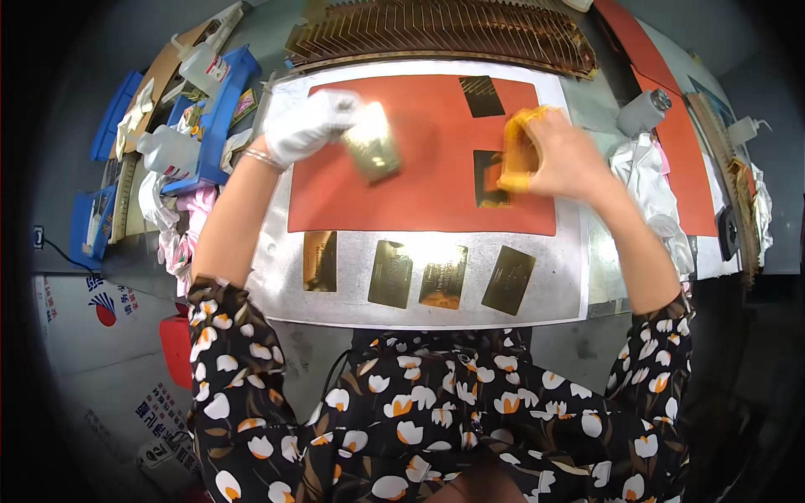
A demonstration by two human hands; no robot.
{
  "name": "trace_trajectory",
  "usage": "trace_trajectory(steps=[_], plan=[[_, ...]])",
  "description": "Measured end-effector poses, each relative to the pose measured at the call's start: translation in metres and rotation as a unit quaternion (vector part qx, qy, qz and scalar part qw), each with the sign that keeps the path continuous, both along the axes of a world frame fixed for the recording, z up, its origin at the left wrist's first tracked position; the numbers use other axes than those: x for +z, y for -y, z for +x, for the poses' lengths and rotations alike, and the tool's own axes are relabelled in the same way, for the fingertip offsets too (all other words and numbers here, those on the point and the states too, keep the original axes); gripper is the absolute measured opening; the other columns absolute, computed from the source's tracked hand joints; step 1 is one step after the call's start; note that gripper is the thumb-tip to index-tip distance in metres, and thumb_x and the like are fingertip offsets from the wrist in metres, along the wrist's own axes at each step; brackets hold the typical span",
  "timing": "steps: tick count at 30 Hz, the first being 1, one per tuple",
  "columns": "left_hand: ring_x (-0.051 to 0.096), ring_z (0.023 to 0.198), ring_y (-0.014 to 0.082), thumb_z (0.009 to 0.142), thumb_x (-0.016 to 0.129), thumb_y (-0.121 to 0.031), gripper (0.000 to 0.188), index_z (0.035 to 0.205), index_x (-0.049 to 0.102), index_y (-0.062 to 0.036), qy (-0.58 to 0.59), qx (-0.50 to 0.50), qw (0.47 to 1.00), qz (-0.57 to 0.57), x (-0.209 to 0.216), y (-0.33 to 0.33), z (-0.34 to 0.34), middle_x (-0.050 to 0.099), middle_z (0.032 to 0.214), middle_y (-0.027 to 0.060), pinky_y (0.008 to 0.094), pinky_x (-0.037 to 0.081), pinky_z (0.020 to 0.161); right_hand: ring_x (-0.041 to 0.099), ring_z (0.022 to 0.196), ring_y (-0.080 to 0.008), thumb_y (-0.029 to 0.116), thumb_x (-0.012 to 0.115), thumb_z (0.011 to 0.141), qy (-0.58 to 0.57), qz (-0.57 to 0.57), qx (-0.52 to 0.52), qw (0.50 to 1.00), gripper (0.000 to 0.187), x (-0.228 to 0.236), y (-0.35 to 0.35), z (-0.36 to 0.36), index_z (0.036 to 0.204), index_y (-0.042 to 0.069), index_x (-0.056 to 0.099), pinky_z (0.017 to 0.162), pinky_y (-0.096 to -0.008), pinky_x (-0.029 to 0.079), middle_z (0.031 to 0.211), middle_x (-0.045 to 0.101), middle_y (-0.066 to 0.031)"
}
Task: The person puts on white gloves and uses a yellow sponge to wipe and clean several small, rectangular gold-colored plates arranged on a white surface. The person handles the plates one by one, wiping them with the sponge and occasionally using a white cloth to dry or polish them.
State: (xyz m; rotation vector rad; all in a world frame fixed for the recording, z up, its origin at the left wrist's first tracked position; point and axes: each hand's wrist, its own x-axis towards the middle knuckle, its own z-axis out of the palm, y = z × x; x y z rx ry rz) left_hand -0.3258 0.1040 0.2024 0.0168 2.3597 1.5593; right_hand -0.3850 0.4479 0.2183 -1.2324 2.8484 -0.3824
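Observation:
My left hand (306,126), in a white glove, pinches a shiny gold metal card (375,151) by its upper end. The card is tilted and blurred above the left half of an orange-red mat (335,205). Yellow finger covers show on my right hand (549,155), which is bare otherwise. Its fingers curve apart from the thumb, with nothing visible between them, over the mat's right side. Beside that thumb lies a dark gold card (485,176), partly covered by the hand. Another dark card (482,96) rests at the mat's far right.
Several gold cards, one at the left (319,261), lie in a row on the white sheet along the near edge. A slotted brown rack (440,38) spans the back. Blue trays (239,71) with white bottles stand left; a grey bottle (643,111) and white cloths (637,172) lie right.

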Motion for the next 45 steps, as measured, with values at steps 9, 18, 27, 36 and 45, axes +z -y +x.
trace_trajectory(steps=[9,18,27,36,45], plan=[[0.059,0.071,0.0196,0.073,0.070,-0.028,0.029,0.079,0.063,-0.0009,-0.146,-0.062,0.936,-0.314,-0.018,0.033,0.050,0.060,0.070,0.0086,0.0295,0.047,0.064,0.048,0.101,-0.0314,0.051,0.073,0.060,-0.030,0.005,0.130,0.991,0.079,-0.035,0.079,0.049,0.113,-0.004,0.053,0.085,-0.0378,0.041,0.103,0.052,-0.0177],[0.048,0.112,0.0299,0.060,0.070,-0.055,0.088,0.126,0.044,-0.0029,-0.244,0.019,0.889,-0.387,-0.021,-0.117,-0.084,0.051,0.118,0.0161,0.0405,0.040,0.094,0.052,0.105,-0.0314,0.030,0.067,0.077,0.057,-0.136,-0.067,0.987,0.054,-0.032,-0.029,-0.001,0.118,-0.001,0.050,0.088,-0.0373,0.042,0.112,0.053,-0.0164],[0.045,0.115,0.0316,0.049,0.077,-0.059,0.093,0.115,0.054,0.0023,-0.050,-0.068,0.871,-0.485,-0.025,-0.142,-0.139,0.046,0.123,0.0174,0.0406,0.045,0.090,0.049,0.107,-0.0311,0.021,0.071,0.073,0.064,-0.157,-0.029,0.985,0.050,-0.058,-0.082,0.067,0.115,0.001,0.052,0.090,-0.0360,0.042,0.115,0.051,-0.0154],[0.061,0.072,0.0229,0.071,0.066,-0.030,0.030,0.078,0.063,-0.0011,-0.339,-0.022,0.863,-0.374,-0.025,-0.110,-0.124,0.062,0.073,0.0125,0.0348,0.049,0.062,0.035,0.123,-0.0344,0.030,0.072,0.070,-0.007,-0.103,0.049,0.994,0.065,-0.073,-0.066,0.053,0.122,-0.002,0.047,0.102,-0.0399,0.032,0.131,0.041,-0.0165],[0.051,0.078,0.0074,0.092,0.050,-0.021,0.018,0.090,0.060,-0.0072,-0.103,0.211,0.957,0.173,0.007,0.031,0.091,0.058,0.084,-0.0027,0.0222,0.041,0.072,0.035,0.125,-0.0349,0.026,0.070,0.074,-0.017,-0.115,0.019,0.993,0.062,-0.080,-0.070,0.059,0.124,-0.003,0.045,0.102,-0.0402,0.033,0.133,0.041,-0.0172]])
